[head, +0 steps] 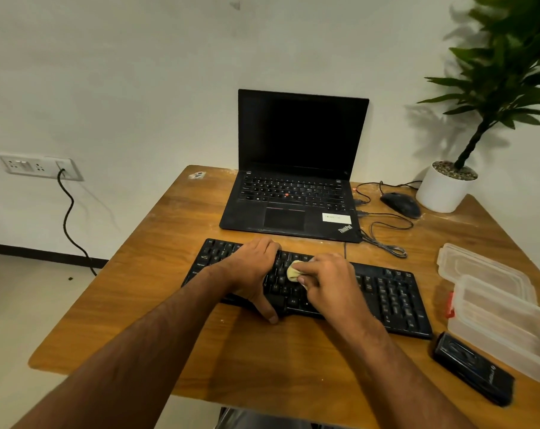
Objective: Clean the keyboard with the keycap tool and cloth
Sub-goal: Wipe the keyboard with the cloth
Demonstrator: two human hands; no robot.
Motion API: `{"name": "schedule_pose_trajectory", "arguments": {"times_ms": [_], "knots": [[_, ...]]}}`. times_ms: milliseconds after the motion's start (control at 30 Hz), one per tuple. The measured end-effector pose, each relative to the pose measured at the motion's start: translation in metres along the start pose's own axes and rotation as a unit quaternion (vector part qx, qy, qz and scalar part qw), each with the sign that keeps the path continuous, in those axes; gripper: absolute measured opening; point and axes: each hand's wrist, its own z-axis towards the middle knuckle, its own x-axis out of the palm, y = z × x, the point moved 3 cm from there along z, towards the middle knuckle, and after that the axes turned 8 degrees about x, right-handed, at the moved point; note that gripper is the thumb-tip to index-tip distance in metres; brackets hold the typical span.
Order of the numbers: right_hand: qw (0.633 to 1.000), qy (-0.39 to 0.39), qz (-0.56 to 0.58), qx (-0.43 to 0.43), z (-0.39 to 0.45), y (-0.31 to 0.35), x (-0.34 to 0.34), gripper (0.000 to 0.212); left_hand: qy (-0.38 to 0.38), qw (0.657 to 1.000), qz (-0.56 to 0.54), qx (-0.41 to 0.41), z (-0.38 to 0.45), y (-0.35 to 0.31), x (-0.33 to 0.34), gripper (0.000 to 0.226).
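Note:
A black keyboard (392, 292) lies across the middle of the wooden table (175, 249). My left hand (256, 270) grips the keyboard's left half, fingers curled over its far edge and the thumb hooked over the near edge. My right hand (327, 280) pinches a small pale yellow cloth (293, 271) and presses it on the keys near the keyboard's centre. Most of the cloth is hidden under my fingers. I see no keycap tool.
An open black laptop (296, 168) stands behind the keyboard, a black mouse (401, 204) with coiled cables and a white potted plant (445, 187) to its right. At the right edge lie a clear plastic box (503, 326) with its lid (482, 270) and a black device (473, 368).

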Motion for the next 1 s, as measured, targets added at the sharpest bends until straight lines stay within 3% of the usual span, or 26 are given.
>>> {"name": "schedule_pose_trajectory", "arguments": {"times_ms": [200,433,767,1000], "knots": [[0.996,0.024,0.001,-0.084,0.009,0.023,0.007,0.021,-0.005,1.000,-0.011,0.008,-0.001,0.000,-0.001,0.134],[0.999,0.043,0.005,-0.030,-0.006,-0.023,-0.019,0.026,0.006,1.000,-0.021,-0.008,0.000,0.000,0.000,0.141],[0.994,0.054,0.018,-0.098,-0.002,0.015,-0.001,0.026,-0.003,1.000,-0.016,0.003,-0.001,-0.002,-0.002,0.134],[0.997,0.062,0.026,-0.036,-0.014,-0.022,-0.025,0.028,0.006,1.000,-0.027,-0.005,0.000,0.001,0.000,0.137]]}}
